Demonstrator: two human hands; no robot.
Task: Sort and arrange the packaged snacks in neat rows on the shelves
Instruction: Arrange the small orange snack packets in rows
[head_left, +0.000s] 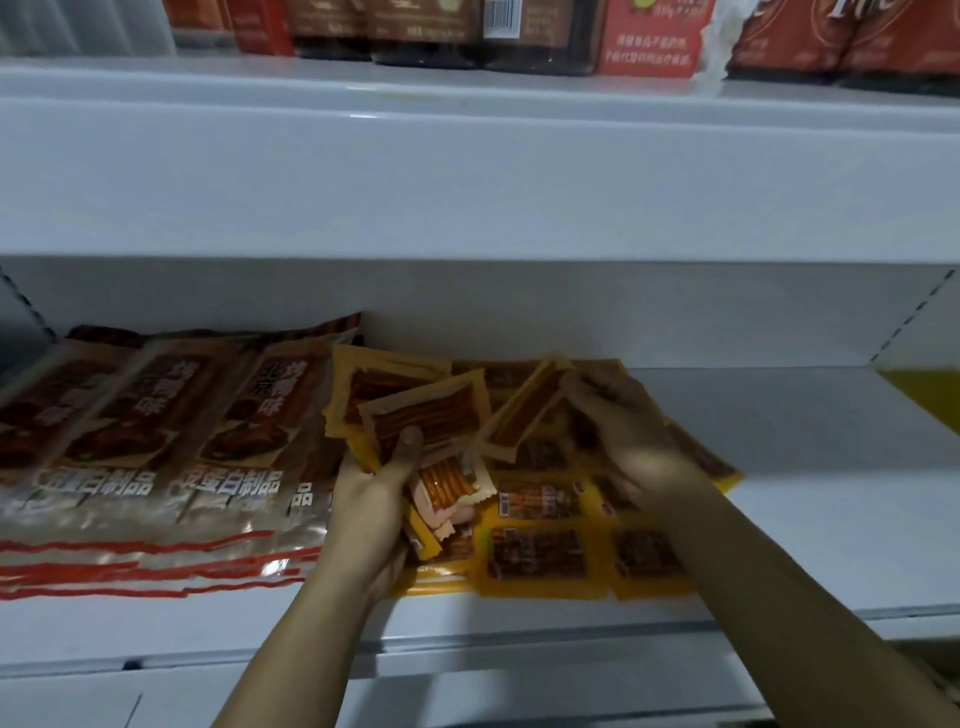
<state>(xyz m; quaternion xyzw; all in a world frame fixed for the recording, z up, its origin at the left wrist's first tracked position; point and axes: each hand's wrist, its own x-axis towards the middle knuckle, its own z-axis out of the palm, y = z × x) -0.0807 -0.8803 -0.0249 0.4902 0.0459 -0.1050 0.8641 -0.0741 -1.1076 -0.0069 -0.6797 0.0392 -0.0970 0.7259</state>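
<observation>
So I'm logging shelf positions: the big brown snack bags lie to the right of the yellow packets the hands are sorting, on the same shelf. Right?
Not quite. The head view shows the big brown snack bags to the left of the yellow packets, on the same shelf. The left hand and right hand are sorting those packets.

Landmark: white lower shelf (810, 519)
Small yellow packets (415, 410): a fanned bunch with orange-red sticks showing through windows, raised above the shelf's middle
Single yellow packet (524, 410): tilted on edge, just right of the bunch
Flat yellow packets (545, 551): lying in rows on the shelf's middle
Large brown bags (156, 441): overlapping, leaning back, on the shelf's left end
</observation>
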